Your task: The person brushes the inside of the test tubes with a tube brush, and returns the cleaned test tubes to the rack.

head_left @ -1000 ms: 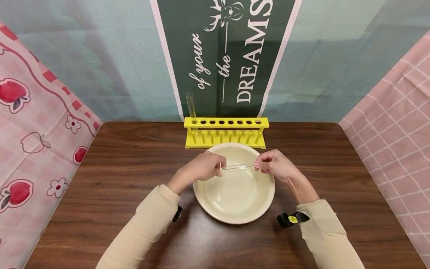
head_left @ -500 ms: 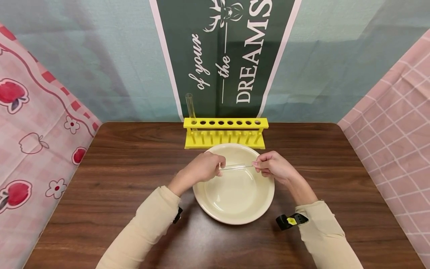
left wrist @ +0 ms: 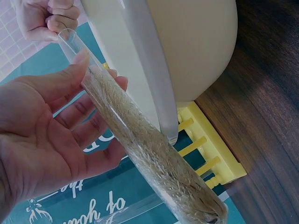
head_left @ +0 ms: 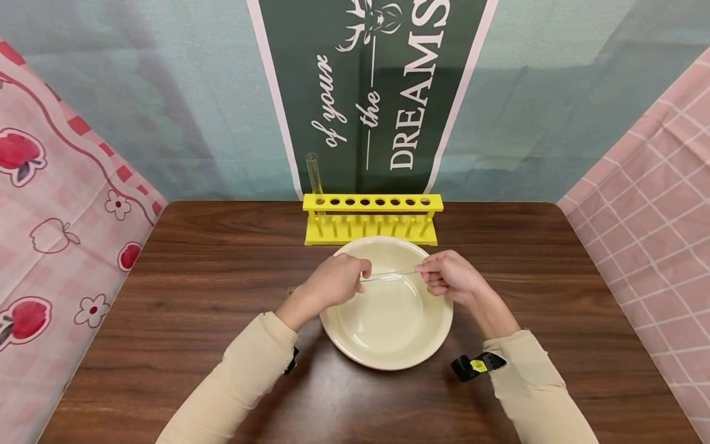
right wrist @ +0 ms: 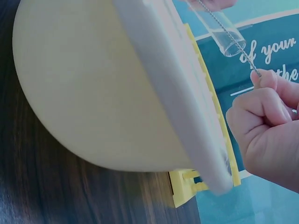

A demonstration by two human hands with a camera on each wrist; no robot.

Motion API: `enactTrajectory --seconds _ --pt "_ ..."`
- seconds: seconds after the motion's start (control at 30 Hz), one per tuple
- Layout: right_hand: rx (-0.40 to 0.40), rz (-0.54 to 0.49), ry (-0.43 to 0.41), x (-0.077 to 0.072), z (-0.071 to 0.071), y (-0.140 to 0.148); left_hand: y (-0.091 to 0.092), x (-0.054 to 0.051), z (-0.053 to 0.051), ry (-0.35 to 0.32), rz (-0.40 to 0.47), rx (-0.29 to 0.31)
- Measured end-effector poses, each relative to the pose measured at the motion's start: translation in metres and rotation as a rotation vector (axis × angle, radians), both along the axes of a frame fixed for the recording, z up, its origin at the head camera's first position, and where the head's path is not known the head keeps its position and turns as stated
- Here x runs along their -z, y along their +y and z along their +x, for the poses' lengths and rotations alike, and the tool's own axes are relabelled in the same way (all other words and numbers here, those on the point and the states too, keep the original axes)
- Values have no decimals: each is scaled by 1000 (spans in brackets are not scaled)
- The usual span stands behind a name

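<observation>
Over a cream basin (head_left: 387, 362), my left hand (head_left: 336, 280) grips a clear glass test tube (head_left: 383, 277) lying nearly level. In the left wrist view, the thumb and fingers of my left hand (left wrist: 60, 126) are round the tube (left wrist: 140, 135), and brush bristles (left wrist: 161, 156) fill its closed end. My right hand (head_left: 453, 277) is at the tube's mouth side. As the right wrist view shows, my right hand (right wrist: 266, 121) pinches the end of a twisted wire (right wrist: 243, 53) that comes out of the tube's open mouth.
Behind the basin stands a yellow test tube rack (head_left: 373, 203), with one upright glass tube (head_left: 314, 176) in its leftmost hole. A brown wooden table (head_left: 194, 296) lies under everything. Printed cloths hang behind and on both sides.
My right hand has shifted slightly left and tilted a little, still pinching the wire. The left hand has barely moved, and the wire length showing between hand and tube has varied a little.
</observation>
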State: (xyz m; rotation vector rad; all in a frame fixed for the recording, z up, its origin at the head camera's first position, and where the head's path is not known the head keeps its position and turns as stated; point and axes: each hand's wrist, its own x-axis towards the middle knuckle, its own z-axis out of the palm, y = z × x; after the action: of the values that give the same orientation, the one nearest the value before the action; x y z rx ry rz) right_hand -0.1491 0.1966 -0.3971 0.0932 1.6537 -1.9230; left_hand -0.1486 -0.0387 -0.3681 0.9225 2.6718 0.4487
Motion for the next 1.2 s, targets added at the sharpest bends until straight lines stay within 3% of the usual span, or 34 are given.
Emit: enactTrajectory --seconds 0.33,0.57,1.2 --pt "100 -125 -150 -1 -2 -5 1 1 1 25 11 -8" --pt "128 -136 -170 -2 -2 -5 1 -3 5 69 15 -9" --pt "108 -251 -226 -2 0 5 2 -1 7 105 35 -17"
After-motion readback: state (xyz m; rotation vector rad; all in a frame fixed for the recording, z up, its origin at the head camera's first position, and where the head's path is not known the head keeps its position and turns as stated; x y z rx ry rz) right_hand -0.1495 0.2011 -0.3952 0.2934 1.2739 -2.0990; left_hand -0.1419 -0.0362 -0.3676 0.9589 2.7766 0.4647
